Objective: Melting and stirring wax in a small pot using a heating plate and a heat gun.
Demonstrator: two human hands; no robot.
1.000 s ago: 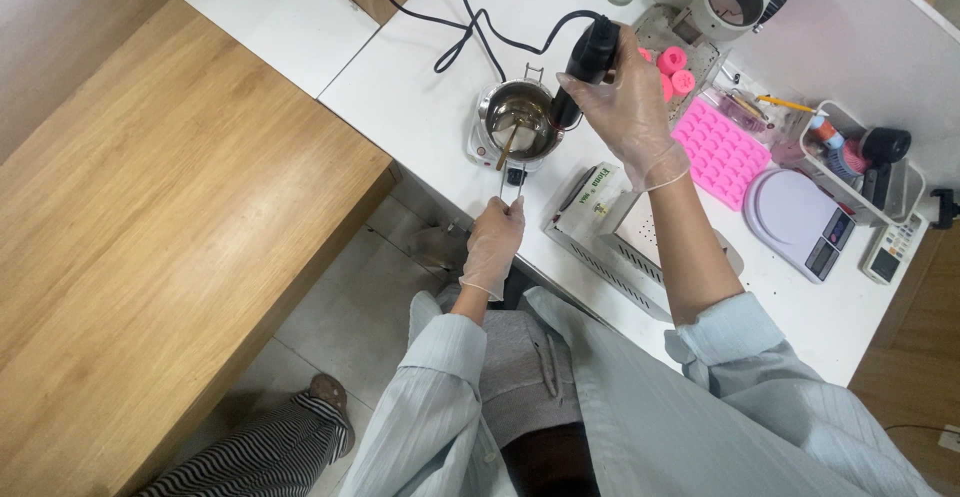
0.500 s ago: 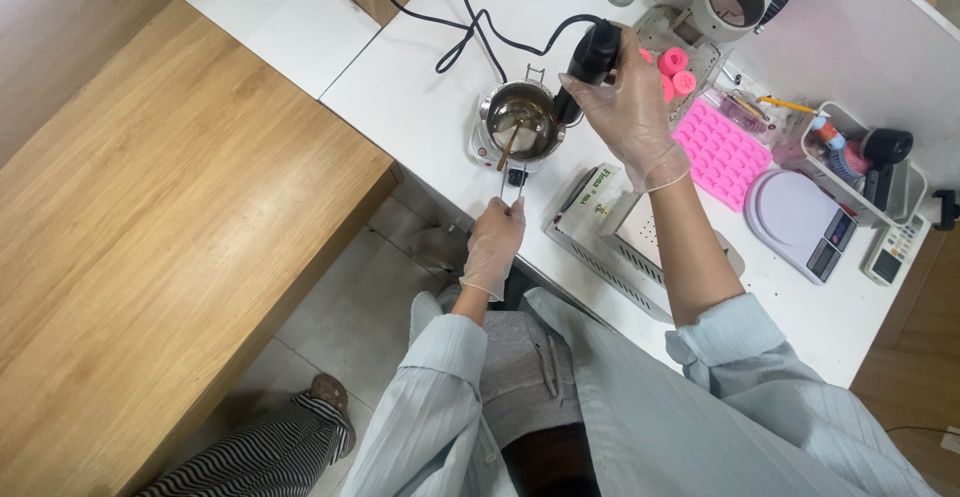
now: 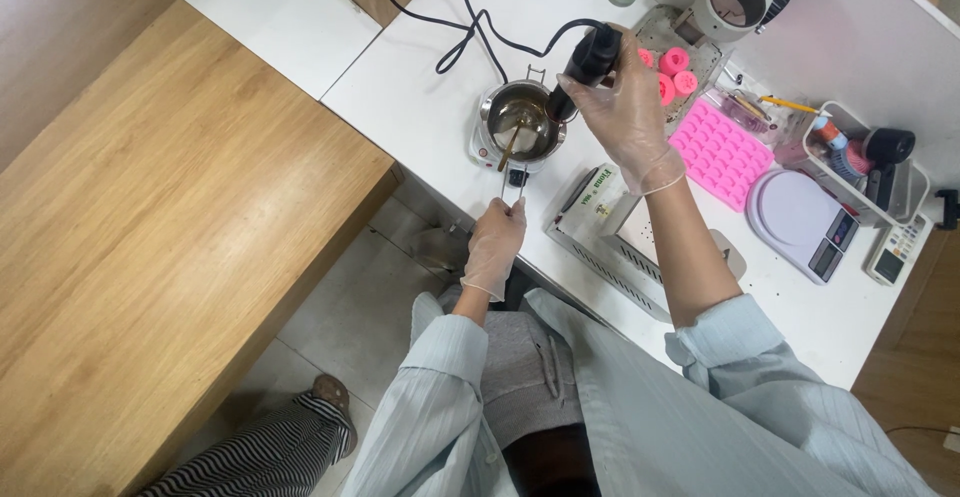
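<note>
Left hand: your left hand (image 3: pixel 494 245), low in the middle, has its fingers pinched on thin metal tongs (image 3: pixel 511 171).
Right hand: your right hand (image 3: pixel 622 109) has its fingers wrapped around a black tool (image 3: pixel 583 65).
Pot: the small metal pot (image 3: pixel 522 119) sits at the top middle on the white table (image 3: pixel 420 87); the tongs' tips and the tool's tip are in it.
Nearby: a pink mold (image 3: pixel 720 148) lies to the right.

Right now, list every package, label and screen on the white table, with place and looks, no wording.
Box: flat white carton with green print, on the grey tray beside the right hand.
Scale screen: small dark panel on the round lilac scale, right side.
Remote: small white handset with a grey display, at the far right edge.
</note>
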